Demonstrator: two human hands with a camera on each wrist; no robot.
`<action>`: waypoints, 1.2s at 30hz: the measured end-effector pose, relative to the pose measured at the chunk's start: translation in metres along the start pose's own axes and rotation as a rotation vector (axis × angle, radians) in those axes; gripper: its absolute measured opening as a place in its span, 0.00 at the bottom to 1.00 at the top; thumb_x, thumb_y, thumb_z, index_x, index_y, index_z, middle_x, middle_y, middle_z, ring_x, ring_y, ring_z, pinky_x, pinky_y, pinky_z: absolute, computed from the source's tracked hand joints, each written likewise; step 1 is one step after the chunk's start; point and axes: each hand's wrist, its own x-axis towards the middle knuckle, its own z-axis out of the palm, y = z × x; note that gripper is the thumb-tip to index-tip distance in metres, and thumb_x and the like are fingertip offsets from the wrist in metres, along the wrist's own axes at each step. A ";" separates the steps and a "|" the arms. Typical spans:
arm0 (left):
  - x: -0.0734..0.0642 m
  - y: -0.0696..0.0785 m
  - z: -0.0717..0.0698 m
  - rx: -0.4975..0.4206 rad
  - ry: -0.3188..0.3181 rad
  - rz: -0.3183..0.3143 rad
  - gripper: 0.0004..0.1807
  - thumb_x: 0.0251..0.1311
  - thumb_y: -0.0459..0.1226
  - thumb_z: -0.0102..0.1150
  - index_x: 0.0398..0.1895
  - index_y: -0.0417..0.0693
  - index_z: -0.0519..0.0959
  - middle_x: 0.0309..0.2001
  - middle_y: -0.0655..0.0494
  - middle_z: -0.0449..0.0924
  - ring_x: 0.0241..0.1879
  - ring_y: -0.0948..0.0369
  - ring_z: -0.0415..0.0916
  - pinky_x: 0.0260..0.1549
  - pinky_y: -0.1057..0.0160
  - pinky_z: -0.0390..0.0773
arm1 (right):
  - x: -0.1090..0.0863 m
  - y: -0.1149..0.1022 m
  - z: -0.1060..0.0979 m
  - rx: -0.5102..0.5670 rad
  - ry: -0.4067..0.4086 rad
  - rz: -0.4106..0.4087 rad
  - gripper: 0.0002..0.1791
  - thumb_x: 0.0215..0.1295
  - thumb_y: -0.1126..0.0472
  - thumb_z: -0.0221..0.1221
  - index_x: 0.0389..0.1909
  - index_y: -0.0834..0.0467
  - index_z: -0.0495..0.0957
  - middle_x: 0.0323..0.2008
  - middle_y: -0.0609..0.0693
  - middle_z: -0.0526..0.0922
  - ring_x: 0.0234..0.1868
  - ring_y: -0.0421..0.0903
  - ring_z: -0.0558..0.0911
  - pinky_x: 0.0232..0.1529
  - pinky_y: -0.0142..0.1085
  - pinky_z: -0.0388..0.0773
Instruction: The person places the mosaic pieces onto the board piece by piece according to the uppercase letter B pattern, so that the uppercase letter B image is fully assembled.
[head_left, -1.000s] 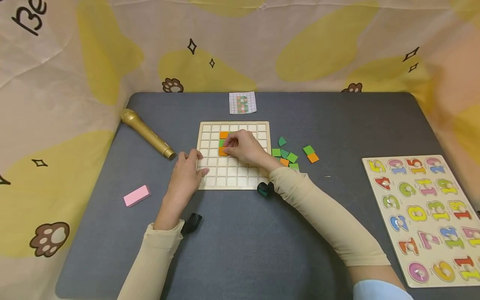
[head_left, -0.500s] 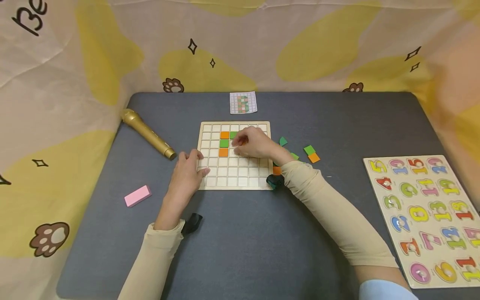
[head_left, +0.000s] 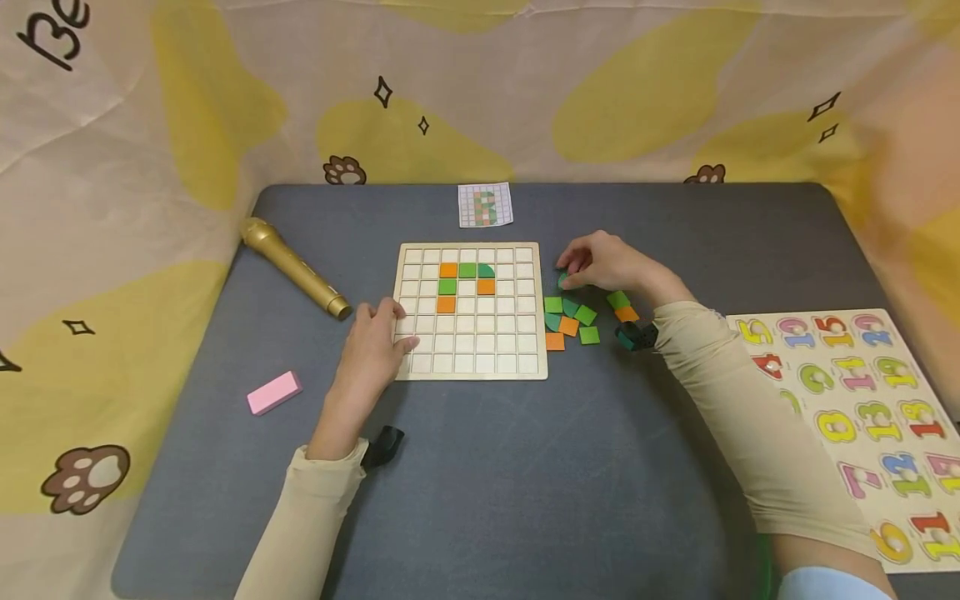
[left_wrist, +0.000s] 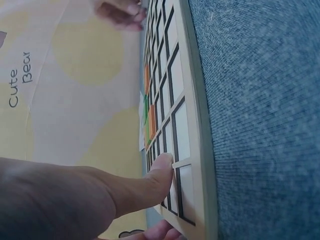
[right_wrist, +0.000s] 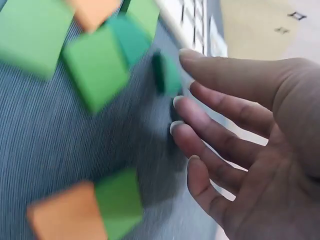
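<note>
A wooden grid board (head_left: pixel 468 367) lies on the table with orange and green square tiles and one rounded dark green tile (head_left: pixel 486 271) in its cells. My left hand (head_left: pixel 371 350) rests on the board's left edge, thumb lying on the grid. In the left wrist view the thumb (left_wrist: pixel 157 180) touches the cells near the corner. To the board's right, my right hand (head_left: pixel 607 265) reaches down at another dark green curved tile (head_left: pixel 562 279). The right wrist view shows that tile (right_wrist: pixel 170 75) by the fingertips, with thumb and fingers apart.
Several loose green and orange tiles (head_left: pixel 568 326) lie right of the board. A pattern card (head_left: pixel 485 206) lies behind it. A gold microphone (head_left: pixel 296 268) and a pink block (head_left: pixel 274 393) are at left. A number puzzle board (head_left: pixel 855 375) lies at right, partly under the right forearm.
My right hand has moved from the board to the loose tiles at right. An orange tile now shows in the cell under the curved green one. My left hand stays put.
</note>
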 end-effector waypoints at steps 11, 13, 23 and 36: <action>0.001 0.001 0.000 -0.002 0.000 0.008 0.23 0.72 0.38 0.67 0.62 0.41 0.70 0.59 0.33 0.67 0.52 0.33 0.75 0.49 0.36 0.76 | -0.028 0.023 -0.029 -0.024 -0.121 0.144 0.24 0.62 0.67 0.75 0.56 0.65 0.78 0.46 0.60 0.77 0.47 0.55 0.74 0.53 0.48 0.71; 0.001 0.000 0.000 0.001 0.000 0.007 0.23 0.71 0.38 0.67 0.62 0.41 0.70 0.59 0.33 0.67 0.52 0.33 0.75 0.49 0.36 0.76 | -0.032 0.025 -0.034 -0.046 -0.145 0.163 0.25 0.60 0.67 0.76 0.54 0.65 0.76 0.43 0.58 0.77 0.44 0.55 0.73 0.50 0.47 0.70; 0.001 0.001 0.000 0.008 0.004 0.012 0.23 0.71 0.38 0.68 0.62 0.41 0.70 0.58 0.33 0.67 0.51 0.33 0.75 0.48 0.36 0.76 | -0.038 0.034 -0.031 -0.089 -0.080 0.153 0.18 0.53 0.65 0.80 0.40 0.63 0.83 0.32 0.52 0.79 0.35 0.49 0.74 0.39 0.40 0.70; -0.001 0.000 0.000 0.004 0.015 0.015 0.22 0.71 0.36 0.67 0.62 0.40 0.70 0.59 0.32 0.68 0.52 0.34 0.75 0.49 0.36 0.76 | -0.034 0.029 -0.018 -0.092 -0.052 0.068 0.11 0.58 0.68 0.77 0.34 0.61 0.82 0.32 0.54 0.80 0.34 0.50 0.76 0.37 0.40 0.72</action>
